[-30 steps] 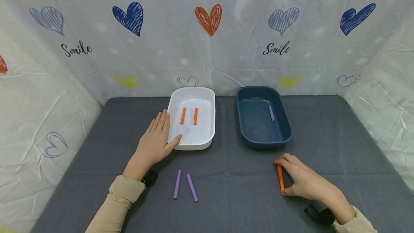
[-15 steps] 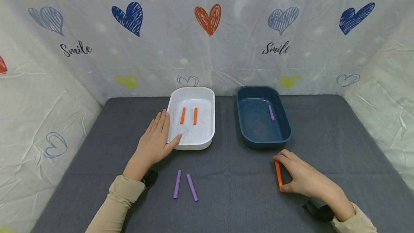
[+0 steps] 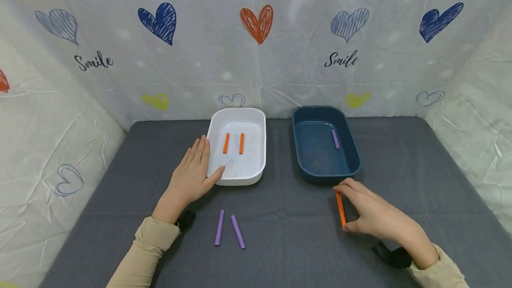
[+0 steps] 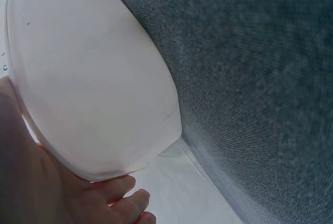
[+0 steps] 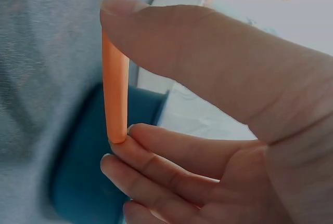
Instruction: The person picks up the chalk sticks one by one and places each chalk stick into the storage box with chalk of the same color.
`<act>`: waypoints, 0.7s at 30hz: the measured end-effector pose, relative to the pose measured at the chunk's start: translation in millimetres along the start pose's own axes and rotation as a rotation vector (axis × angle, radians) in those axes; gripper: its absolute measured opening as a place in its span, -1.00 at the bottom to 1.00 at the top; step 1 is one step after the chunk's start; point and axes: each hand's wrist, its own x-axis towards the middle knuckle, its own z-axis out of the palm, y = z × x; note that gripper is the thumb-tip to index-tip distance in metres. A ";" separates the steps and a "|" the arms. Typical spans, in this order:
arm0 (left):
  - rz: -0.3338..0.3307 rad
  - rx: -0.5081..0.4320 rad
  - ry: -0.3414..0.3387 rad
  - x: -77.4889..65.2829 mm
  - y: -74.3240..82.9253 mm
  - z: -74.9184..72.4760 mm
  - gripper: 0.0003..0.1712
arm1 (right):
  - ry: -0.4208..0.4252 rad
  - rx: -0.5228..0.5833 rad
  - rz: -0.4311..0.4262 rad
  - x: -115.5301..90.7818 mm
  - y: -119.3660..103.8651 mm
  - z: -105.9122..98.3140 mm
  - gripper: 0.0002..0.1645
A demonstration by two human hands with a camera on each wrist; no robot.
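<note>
My right hand (image 3: 370, 208) pinches an orange chalk stick (image 5: 115, 89) end to end, thumb at the near end and fingertips at the far one. It is just in front of the dark blue tray (image 3: 326, 176), in which one purple stick (image 3: 335, 139) lies. My left hand (image 3: 190, 174) lies along the left side of the white tray (image 3: 236, 180), fingers straight and thumb over the near rim. Two orange sticks (image 3: 242, 144) lie inside that tray. In the left wrist view the fingers (image 4: 117, 188) reach along the white tray's rim.
Two purple sticks (image 3: 238, 232) lie on the dark grey cloth (image 3: 280, 252) in front of the white tray. Behind both trays hangs a pale curtain (image 3: 296, 57) printed with hearts. Each wrist wears a black strap (image 3: 392, 256).
My right hand has carried the orange chalk stick forward and slightly left, toward the dark blue tray. My left hand stays at the white tray.
</note>
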 end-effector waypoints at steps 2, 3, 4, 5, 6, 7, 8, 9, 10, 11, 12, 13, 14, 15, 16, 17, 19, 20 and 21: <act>0.000 0.000 -0.003 0.1 0.3 -0.1 0.06 | 0.008 0.001 -0.006 0.6 -2.5 -1.5 -0.10; 0.000 0.000 -0.003 0.1 0.4 0.0 0.06 | 0.015 0.001 -0.010 0.9 -3.8 -2.2 -0.10; 0.000 0.001 -0.003 0.2 0.5 0.2 0.06 | 0.022 0.001 -0.016 1.3 -5.2 -2.9 -0.10; 0.000 0.001 -0.004 0.1 0.5 0.1 0.06 | 0.029 0.001 -0.024 1.9 -6.5 -3.6 -0.10; 0.000 0.001 -0.002 0.0 0.5 0.0 0.05 | 0.036 -0.001 -0.032 2.6 -7.7 -4.3 -0.10; 0.001 0.002 -0.001 0.0 0.6 0.0 0.05 | 0.044 -0.004 -0.037 3.4 -8.8 -5.1 -0.10; 0.002 0.001 -0.001 0.0 0.5 0.0 0.05 | 0.050 -0.005 -0.040 4.3 -9.9 -5.9 -0.11; 0.002 0.001 -0.002 0.0 0.5 0.0 0.05 | 0.056 -0.007 -0.043 5.3 -11.0 -6.8 -0.11; 0.002 0.001 -0.002 0.0 0.7 -0.3 0.05 | 0.061 -0.010 -0.046 6.5 -12.0 -7.7 -0.11; 0.001 0.001 -0.001 0.0 0.7 -0.4 0.05 | 0.064 -0.012 -0.049 7.8 -12.8 -8.6 -0.11; 0.001 0.001 0.001 0.1 0.7 -0.4 0.05 | 0.066 -0.013 -0.050 9.0 -13.7 -9.4 -0.11; 0.002 -0.001 0.003 0.1 0.9 -0.6 0.04 | 0.065 -0.013 -0.050 10.1 -14.6 -10.3 -0.10; 0.002 -0.002 0.004 0.0 1.1 -0.9 0.04 | 0.066 -0.013 -0.052 11.1 -15.5 -11.2 -0.10; 0.003 -0.002 0.007 0.0 1.4 -1.0 0.04 | 0.068 -0.014 -0.054 11.9 -16.4 -12.2 -0.10; 0.005 -0.004 0.011 0.0 1.6 -1.3 0.04 | 0.074 -0.016 -0.059 13.0 -17.4 -13.1 -0.10; 0.005 -0.006 0.012 -0.1 1.6 -1.2 0.04 | 0.078 -0.017 -0.061 13.9 -18.5 -14.0 -0.10; 0.005 -0.006 0.012 -0.2 1.8 -1.3 0.04 | 0.086 -0.021 -0.067 15.3 -20.9 -16.0 -0.10; 0.003 -0.002 0.008 -0.1 1.7 -1.1 0.04 | 0.090 -0.023 -0.069 16.0 -22.2 -17.0 -0.11; 0.003 -0.002 0.006 0.1 1.5 -0.9 0.04 | 0.095 -0.024 -0.072 16.8 -23.4 -17.9 -0.11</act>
